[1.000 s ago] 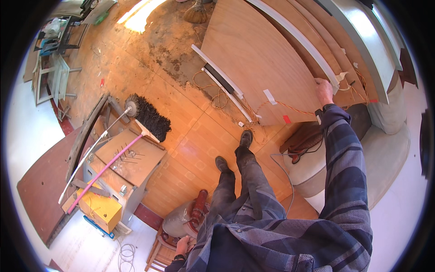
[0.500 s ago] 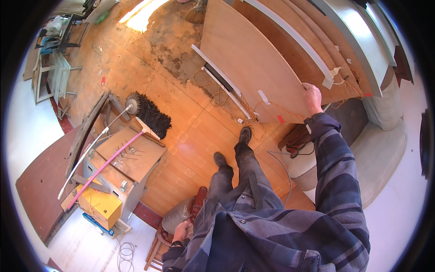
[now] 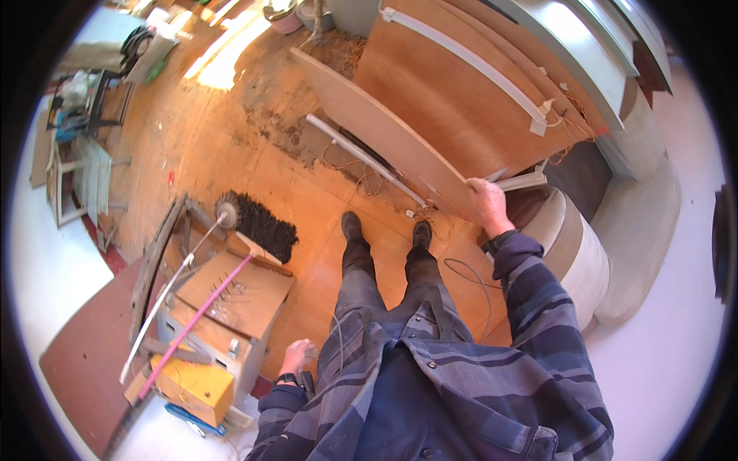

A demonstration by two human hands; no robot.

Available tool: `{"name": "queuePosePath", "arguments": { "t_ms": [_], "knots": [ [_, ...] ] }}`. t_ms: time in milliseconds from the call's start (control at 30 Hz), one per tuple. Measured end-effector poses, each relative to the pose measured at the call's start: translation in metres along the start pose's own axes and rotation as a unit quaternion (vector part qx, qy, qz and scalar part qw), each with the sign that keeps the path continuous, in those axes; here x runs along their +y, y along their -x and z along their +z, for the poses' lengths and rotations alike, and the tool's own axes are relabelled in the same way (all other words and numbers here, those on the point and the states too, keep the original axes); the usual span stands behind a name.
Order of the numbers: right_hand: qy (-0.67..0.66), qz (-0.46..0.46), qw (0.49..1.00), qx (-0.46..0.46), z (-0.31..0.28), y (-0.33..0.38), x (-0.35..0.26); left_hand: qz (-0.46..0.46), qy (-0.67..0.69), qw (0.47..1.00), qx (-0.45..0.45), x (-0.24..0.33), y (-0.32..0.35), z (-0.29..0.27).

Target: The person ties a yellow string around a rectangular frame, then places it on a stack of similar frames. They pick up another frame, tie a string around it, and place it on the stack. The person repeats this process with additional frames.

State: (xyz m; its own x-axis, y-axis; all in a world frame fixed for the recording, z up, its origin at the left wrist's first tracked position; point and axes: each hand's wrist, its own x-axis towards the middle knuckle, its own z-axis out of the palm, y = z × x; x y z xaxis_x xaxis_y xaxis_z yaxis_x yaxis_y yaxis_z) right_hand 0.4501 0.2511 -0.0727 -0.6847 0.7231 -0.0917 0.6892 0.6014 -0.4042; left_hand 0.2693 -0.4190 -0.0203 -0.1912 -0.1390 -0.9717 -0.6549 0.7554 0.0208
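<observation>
At the right, my right hand (image 3: 489, 206) grips the near upper corner of a thin wooden panel (image 3: 384, 132). The panel stands on its edge, tilted away from the larger brown board (image 3: 430, 96) behind it. Along the panel's foot lies a white strip (image 3: 361, 159) with loose orange wires. A white tube-like strip (image 3: 469, 56) crosses the upper part of the brown board. Low on the left, my left hand (image 3: 298, 356) hangs by my side, fingers loosely bent, with nothing visible in them.
Beside my right arm stand a round padded seat (image 3: 580, 250) and a pale sofa (image 3: 642, 246). A grey cable (image 3: 486, 288) loops over the floor. To the left, a black-bristled broom (image 3: 263, 229) with a pink handle lies across a cabinet (image 3: 231, 296), near a yellow box (image 3: 201, 383).
The panel's upper edge has tipped away from the boards behind, toward the left, with my right hand still on it. My left hand has risen away from the chair. My feet have shifted.
</observation>
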Motion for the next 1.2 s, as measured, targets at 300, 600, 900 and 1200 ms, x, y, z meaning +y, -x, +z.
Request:
{"name": "queuePosePath", "arguments": {
  "t_ms": [300, 600, 900, 1200],
  "knots": [
    [0.012, 0.079, 0.997, 0.012, 0.027, 0.063, -0.081, 0.211, -0.145, 0.967, 0.013, 0.266, -0.038, -0.063],
    [-0.026, 0.079, 0.996, 0.038, 0.044, 0.106, -0.115, 0.277, -0.268, 0.919, -0.086, 0.411, -0.022, 0.053],
    [-0.122, 0.096, 0.988, 0.002, 0.060, 0.133, -0.129, 0.172, -0.090, 0.974, -0.116, 0.464, -0.037, 0.186],
    [-0.210, 0.139, 0.967, 0.045, 0.054, 0.143, -0.132, 0.223, -0.100, 0.970, 0.003, 0.448, -0.076, 0.178]
  ]
}}
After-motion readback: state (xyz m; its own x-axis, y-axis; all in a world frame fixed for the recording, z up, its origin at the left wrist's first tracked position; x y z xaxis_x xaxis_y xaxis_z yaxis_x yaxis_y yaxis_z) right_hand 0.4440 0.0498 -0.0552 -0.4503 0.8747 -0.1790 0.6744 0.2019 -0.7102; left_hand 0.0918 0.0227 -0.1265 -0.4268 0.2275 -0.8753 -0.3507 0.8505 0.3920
